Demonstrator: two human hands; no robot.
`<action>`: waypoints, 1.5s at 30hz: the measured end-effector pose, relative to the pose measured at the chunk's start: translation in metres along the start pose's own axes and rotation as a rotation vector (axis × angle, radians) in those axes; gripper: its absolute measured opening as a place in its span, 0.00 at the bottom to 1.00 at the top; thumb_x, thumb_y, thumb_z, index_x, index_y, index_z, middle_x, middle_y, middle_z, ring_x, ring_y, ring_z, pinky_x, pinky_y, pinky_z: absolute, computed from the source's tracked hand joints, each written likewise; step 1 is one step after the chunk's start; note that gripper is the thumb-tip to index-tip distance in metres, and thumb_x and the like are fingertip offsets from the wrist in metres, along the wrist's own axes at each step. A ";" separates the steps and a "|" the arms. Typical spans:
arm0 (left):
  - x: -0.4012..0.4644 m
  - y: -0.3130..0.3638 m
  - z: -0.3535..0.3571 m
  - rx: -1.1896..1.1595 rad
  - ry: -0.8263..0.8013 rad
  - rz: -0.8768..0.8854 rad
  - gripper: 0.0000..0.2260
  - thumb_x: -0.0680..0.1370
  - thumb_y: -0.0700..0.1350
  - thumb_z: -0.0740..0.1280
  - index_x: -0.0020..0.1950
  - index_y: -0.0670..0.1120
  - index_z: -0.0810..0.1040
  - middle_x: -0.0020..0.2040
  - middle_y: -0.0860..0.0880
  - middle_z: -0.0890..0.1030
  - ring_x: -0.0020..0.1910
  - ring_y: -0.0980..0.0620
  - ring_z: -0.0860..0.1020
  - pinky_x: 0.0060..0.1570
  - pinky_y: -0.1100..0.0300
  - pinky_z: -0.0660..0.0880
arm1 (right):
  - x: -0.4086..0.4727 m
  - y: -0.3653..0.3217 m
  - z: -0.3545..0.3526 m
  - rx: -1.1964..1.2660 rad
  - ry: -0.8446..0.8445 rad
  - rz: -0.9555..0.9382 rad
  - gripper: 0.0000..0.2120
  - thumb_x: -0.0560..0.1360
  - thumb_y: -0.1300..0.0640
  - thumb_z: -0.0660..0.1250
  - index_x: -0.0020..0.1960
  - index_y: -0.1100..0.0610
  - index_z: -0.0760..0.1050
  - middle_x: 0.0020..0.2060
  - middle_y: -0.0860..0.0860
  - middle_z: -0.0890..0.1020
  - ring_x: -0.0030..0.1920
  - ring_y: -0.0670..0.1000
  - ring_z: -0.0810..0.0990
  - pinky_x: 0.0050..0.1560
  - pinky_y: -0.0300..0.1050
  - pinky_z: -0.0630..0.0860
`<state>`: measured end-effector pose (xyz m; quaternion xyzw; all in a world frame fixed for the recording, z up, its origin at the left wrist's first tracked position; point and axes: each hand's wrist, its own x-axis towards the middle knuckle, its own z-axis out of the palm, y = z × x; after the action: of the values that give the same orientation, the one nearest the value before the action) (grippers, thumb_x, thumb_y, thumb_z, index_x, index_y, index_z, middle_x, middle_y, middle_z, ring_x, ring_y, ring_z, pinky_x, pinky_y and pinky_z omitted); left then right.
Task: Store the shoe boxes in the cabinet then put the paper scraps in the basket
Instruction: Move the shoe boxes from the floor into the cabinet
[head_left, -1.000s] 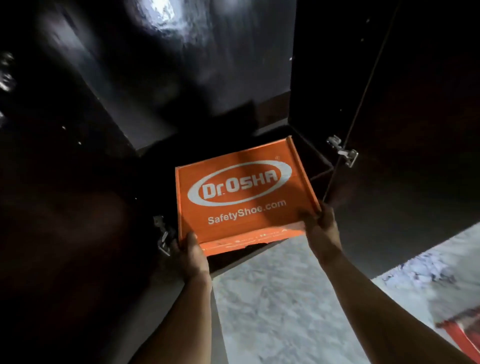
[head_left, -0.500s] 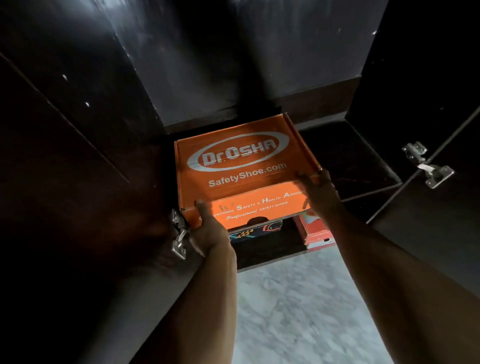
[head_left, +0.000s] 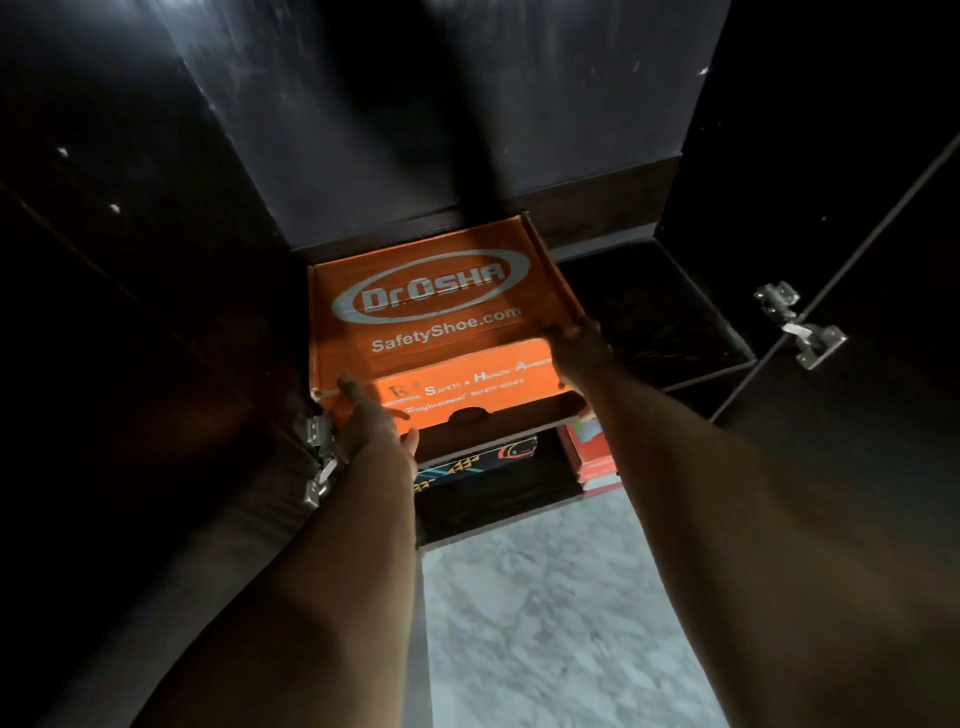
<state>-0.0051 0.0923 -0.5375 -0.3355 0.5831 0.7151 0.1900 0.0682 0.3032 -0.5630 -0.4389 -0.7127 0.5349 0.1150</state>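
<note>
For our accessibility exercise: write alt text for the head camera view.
Two bare hands, left hand and right hand, hold an orange shoe box on a shelf of a dark open cabinet; more boxes sit below, above a marble floor.

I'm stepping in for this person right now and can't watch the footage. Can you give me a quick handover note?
Left hand grips the orange shoe box at its near left corner; right hand grips its near right corner.
The box sits on a cabinet shelf, near end at the front edge.
Two more boxes, patterned and red, are on the level below.
Left: release; paper scraps and basket are out of view.
</note>
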 end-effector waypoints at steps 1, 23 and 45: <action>-0.007 -0.005 -0.004 0.012 -0.013 -0.025 0.38 0.77 0.71 0.59 0.70 0.40 0.71 0.67 0.38 0.76 0.65 0.41 0.77 0.59 0.46 0.80 | -0.012 0.001 -0.005 0.005 0.014 -0.005 0.35 0.78 0.33 0.61 0.77 0.53 0.60 0.55 0.57 0.81 0.49 0.56 0.82 0.50 0.54 0.80; -0.322 -0.394 -0.044 1.677 -1.119 -0.081 0.12 0.79 0.57 0.70 0.52 0.49 0.80 0.47 0.45 0.83 0.46 0.46 0.83 0.45 0.50 0.82 | -0.452 0.371 -0.332 0.276 0.695 0.964 0.42 0.77 0.28 0.57 0.77 0.58 0.66 0.74 0.56 0.73 0.73 0.60 0.71 0.70 0.49 0.67; -0.317 -0.861 0.086 1.691 -1.300 0.391 0.21 0.78 0.54 0.70 0.69 0.48 0.74 0.58 0.49 0.81 0.56 0.45 0.80 0.60 0.49 0.77 | -0.424 0.781 -0.477 0.612 0.902 1.019 0.34 0.74 0.34 0.65 0.74 0.50 0.67 0.63 0.52 0.79 0.62 0.58 0.79 0.63 0.63 0.79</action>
<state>0.7662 0.4259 -0.9151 0.4461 0.7182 0.1406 0.5152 1.0126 0.3348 -0.9164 -0.8401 -0.1241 0.4643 0.2513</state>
